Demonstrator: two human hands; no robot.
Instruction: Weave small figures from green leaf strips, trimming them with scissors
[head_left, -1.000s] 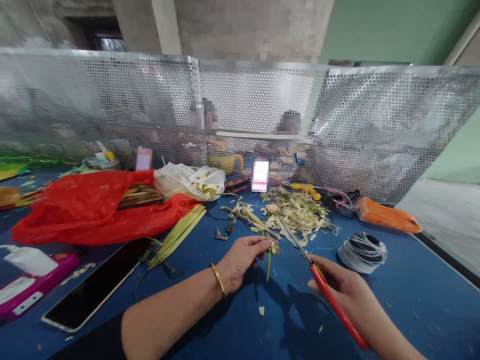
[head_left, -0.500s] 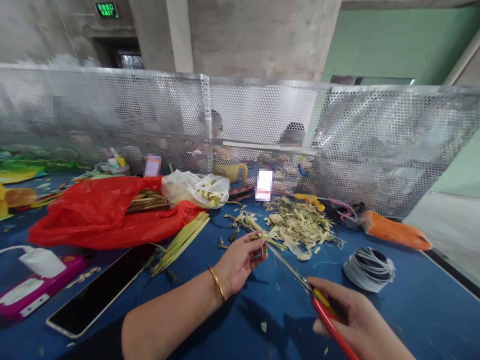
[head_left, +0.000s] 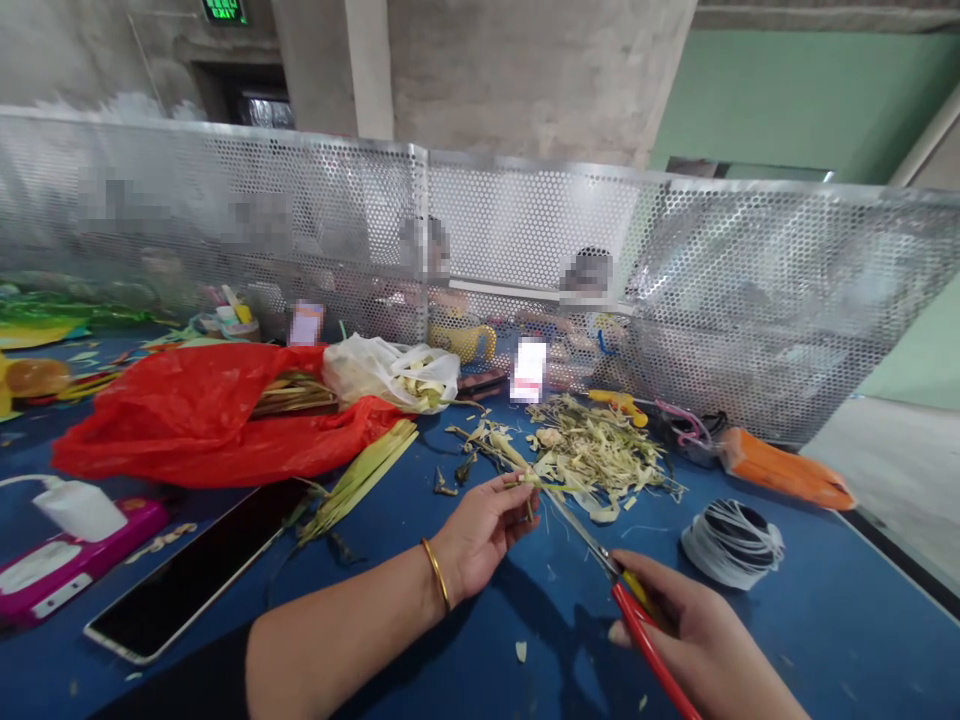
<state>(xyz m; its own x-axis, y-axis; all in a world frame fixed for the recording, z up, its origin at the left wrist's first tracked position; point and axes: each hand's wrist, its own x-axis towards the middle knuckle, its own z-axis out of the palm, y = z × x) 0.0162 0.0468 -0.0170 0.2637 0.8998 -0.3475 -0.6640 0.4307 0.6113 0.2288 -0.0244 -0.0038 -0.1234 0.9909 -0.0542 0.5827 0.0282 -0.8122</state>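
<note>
Between thumb and fingers, my left hand (head_left: 484, 530) pinches a small piece of pale green plant strip (head_left: 546, 484). My right hand (head_left: 686, 625) is closed around the handles of a pair of scissors (head_left: 592, 545), one red and one yellow inside. The scissor tips point up and left and reach the strip at my left fingertips; whether they touch it I cannot tell. Just beyond lies a heap of dry strip trimmings (head_left: 604, 450). A spool of pale cord (head_left: 731, 542) stands to the right of my right hand.
At left lie a red plastic bag (head_left: 172, 410), a bundle of green strips (head_left: 364, 475), a dark phone (head_left: 202, 570) and a purple power strip (head_left: 135, 525). An orange packet (head_left: 784, 468) sits at right. A perforated metal screen (head_left: 517, 220) crosses the back, people behind it.
The whole view has shifted slightly. Both hands stay nearly in place, with the scissors still at the strip held by my left fingers.
</note>
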